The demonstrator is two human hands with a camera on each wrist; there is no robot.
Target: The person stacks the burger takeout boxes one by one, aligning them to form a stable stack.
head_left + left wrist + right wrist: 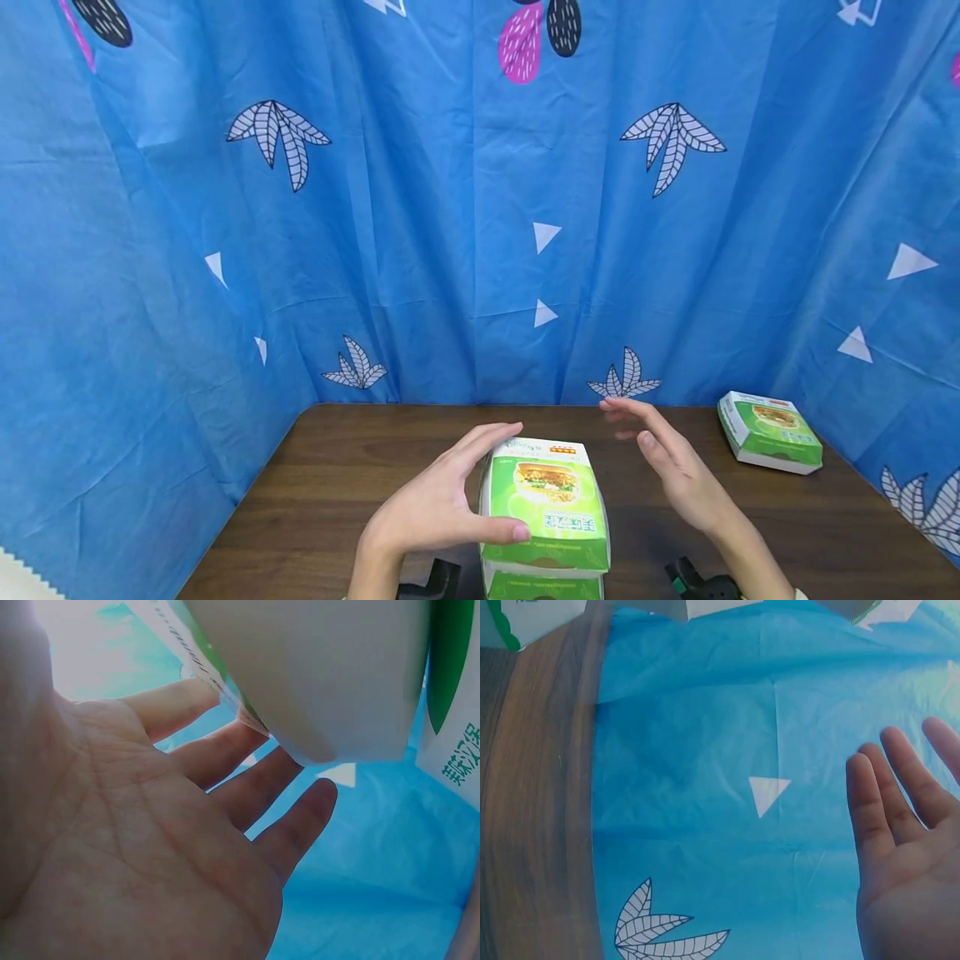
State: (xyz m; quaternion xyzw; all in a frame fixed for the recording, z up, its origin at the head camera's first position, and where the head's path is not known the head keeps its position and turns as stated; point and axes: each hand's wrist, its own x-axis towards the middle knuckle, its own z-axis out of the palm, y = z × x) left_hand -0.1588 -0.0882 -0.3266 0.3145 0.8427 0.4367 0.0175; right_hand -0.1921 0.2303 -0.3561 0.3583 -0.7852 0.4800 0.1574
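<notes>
A green-and-white burger box rests on a second, similar box at the near middle of the table. My left hand spans the upper box's left side, thumb overlapping its front and fingers reaching its far left corner. In the left wrist view the fingers are extended, and a box's pale side covers some tips; the little finger stands free. Apart from the stack, to its right, my right hand is raised with fingers extended and nothing in it.
Another burger box sits at the far right of the brown wooden table. Blue patterned curtains surround the table at the back and sides.
</notes>
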